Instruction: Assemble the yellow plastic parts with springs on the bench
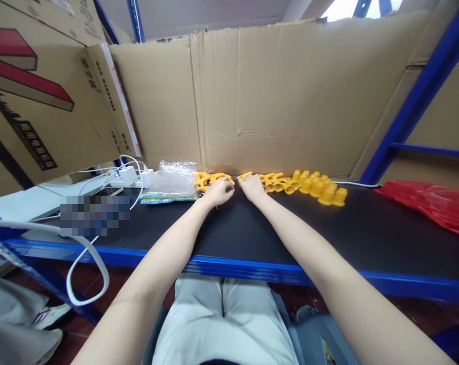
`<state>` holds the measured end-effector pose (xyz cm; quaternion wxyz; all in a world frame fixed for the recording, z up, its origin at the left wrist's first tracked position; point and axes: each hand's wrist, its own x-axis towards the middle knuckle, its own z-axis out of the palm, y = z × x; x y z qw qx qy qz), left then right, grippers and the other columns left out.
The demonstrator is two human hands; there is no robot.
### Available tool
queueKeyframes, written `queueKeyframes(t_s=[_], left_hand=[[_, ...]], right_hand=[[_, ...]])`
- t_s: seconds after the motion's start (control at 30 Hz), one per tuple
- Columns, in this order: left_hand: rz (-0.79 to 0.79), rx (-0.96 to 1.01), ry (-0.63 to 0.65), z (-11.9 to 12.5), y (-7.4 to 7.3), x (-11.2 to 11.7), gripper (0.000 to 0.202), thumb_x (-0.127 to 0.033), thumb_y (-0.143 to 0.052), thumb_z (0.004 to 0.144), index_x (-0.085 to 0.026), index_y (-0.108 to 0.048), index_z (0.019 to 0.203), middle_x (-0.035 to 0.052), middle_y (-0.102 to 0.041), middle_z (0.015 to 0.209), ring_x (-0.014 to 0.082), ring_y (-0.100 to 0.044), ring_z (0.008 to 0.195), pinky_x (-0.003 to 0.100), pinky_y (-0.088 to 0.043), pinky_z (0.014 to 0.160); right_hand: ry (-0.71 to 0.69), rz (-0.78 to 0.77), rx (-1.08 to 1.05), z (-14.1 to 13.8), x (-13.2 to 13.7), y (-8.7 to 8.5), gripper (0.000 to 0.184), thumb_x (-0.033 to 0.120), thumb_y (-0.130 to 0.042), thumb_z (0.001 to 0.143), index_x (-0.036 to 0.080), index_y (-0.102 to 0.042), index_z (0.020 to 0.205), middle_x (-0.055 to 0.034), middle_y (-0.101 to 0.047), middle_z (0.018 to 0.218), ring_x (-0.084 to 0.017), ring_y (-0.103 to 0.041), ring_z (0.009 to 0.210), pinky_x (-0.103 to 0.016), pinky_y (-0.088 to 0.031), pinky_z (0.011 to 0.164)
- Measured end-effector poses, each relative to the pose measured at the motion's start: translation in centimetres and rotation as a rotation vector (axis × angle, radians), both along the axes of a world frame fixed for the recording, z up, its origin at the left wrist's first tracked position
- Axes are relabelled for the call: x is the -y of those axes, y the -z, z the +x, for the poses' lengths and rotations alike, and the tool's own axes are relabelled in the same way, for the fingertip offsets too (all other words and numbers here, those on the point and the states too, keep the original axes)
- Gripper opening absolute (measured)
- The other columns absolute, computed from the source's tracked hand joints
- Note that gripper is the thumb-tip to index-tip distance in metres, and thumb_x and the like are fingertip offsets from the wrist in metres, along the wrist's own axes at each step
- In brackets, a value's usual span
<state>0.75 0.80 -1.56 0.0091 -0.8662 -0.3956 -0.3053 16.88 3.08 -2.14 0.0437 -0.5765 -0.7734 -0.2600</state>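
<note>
Pale trousers (222, 324) are seen at 6 o'clock, closest to the lens, with both bare forearms reaching away from them over the blue front edge of a black shelf board (328, 233).

The left hand (219, 192) and the right hand (252, 187) are placed just beside each other near the far edge of the board, knuckles up. The fingers of both hands are bent down onto the yellow branched pieces (206, 178). Whether any piece is actually clamped cannot be told at this size.

The yellow branched pieces are laid flat in a row at the foot of the cardboard wall (271, 91). The long axis of the row runs from 9 o'clock to 3 o'clock, and both hands meet it near its middle. The way the single prongs point is too small to be read.

At 3 o'clock from the right hand the row is continued by yellow cup-shaped pieces (322, 190), clustered and stood on end.

At 9 o'clock from the left hand a clear plastic bag (172, 177) is seen, and beyond it white chargers (132, 176). A white cable (88, 263) is looped over the board's front edge.

A red bag (430, 203) lies at 3 o'clock, well apart from the hands, beside a blue upright (415, 101).
</note>
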Motion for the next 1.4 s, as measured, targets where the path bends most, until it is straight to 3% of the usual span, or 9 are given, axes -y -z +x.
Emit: queueKeyframes(t_s=[0.33, 0.6, 0.7, 0.83, 0.9, 1.0, 1.17, 1.4], left_hand=[[0.002, -0.023, -0.024, -0.2, 0.2, -0.4, 0.014, -0.019, -0.053, 0.079, -0.017, -0.067, 0.081, 0.0063, -0.06, 0.093, 0.0181, -0.059, 0.088, 0.034, -0.049, 0.084], [-0.017, -0.016, -0.013, -0.2, 0.2, -0.4, 0.014, -0.019, -0.053, 0.079, -0.017, -0.067, 0.08, 0.0064, -0.061, 0.094, 0.0185, -0.059, 0.09, 0.034, -0.048, 0.087], [-0.015, -0.017, -0.014, -0.2, 0.2, -0.3, 0.014, -0.018, -0.053, 0.079, -0.016, -0.067, 0.081, 0.0066, -0.061, 0.093, 0.0189, -0.059, 0.091, 0.034, -0.048, 0.088], [-0.025, -0.018, -0.029, -0.1, 0.0, 0.0, 0.014, -0.018, -0.053, 0.079, -0.017, -0.067, 0.081, 0.007, -0.062, 0.095, 0.0192, -0.059, 0.092, 0.035, -0.048, 0.088], [-0.024, -0.024, -0.044, -0.1, -0.1, 0.1, 0.015, -0.018, -0.053, 0.079, -0.017, -0.068, 0.081, 0.0074, -0.062, 0.096, 0.0196, -0.06, 0.093, 0.035, -0.047, 0.089], [-0.023, -0.053, -0.119, 0.0, -0.4, 0.3, 0.02, -0.012, -0.05, 0.078, -0.015, -0.069, 0.085, 0.0092, -0.064, 0.099, 0.0221, -0.059, 0.097, 0.037, -0.046, 0.09], [-0.056, -0.104, -0.284, -0.1, -0.7, 0.6, 0.032, -0.006, -0.048, 0.074, -0.017, -0.07, 0.094, 0.0088, -0.064, 0.11, 0.0265, -0.054, 0.109, 0.042, -0.042, 0.093], [-0.068, -0.14, -0.399, -0.1, -0.6, 1.0, 0.037, -0.01, -0.046, 0.077, -0.02, -0.065, 0.107, 0.0085, -0.056, 0.124, 0.0279, -0.045, 0.12, 0.047, -0.039, 0.095]], right_hand=[[0.033, -0.021, -0.057, -0.1, -0.2, 0.0, 0.039, 0.011, -0.032, 0.09, 0.01, -0.057, 0.12, -0.0203, -0.06, 0.118, -0.029, -0.051, 0.111, -0.046, -0.03, 0.091], [0.104, -0.309, -0.188, 0.6, 0.1, -2.8, 0.045, 0.019, -0.056, 0.08, 0.02, -0.056, 0.125, -0.0143, -0.056, 0.129, -0.032, -0.047, 0.121, -0.054, -0.031, 0.097], [0.114, -0.396, -0.3, 2.4, -0.7, -4.0, 0.043, 0.023, -0.069, 0.07, 0.02, -0.064, 0.113, -0.0136, -0.063, 0.115, -0.033, -0.055, 0.112, -0.052, -0.038, 0.093], [0.069, -0.48, -0.488, 5.3, -1.9, -4.8, 0.037, 0.018, -0.082, 0.053, 0.019, -0.07, 0.089, -0.01, -0.069, 0.087, -0.031, -0.062, 0.097, -0.047, -0.045, 0.085], [0.055, -0.508, -0.523, 6.4, -2.0, -4.9, 0.039, 0.015, -0.083, 0.049, 0.018, -0.07, 0.085, -0.0089, -0.069, 0.084, -0.03, -0.063, 0.092, -0.047, -0.046, 0.083], [0.095, -0.467, -0.452, 7.3, -1.6, -4.8, 0.039, 0.016, -0.081, 0.054, 0.017, -0.07, 0.091, -0.0115, -0.069, 0.094, -0.03, -0.064, 0.094, -0.044, -0.046, 0.083], [0.202, -0.323, -0.317, 7.5, -1.0, -4.3, 0.043, 0.034, -0.071, 0.071, 0.021, -0.065, 0.112, -0.0118, -0.064, 0.116, -0.028, -0.059, 0.108, -0.04, -0.043, 0.088], [0.269, -0.246, -0.244, 7.4, -0.6, -3.8, 0.037, 0.044, -0.062, 0.08, 0.021, -0.065, 0.109, -0.0101, -0.066, 0.114, -0.026, -0.059, 0.106, -0.036, -0.04, 0.086]])
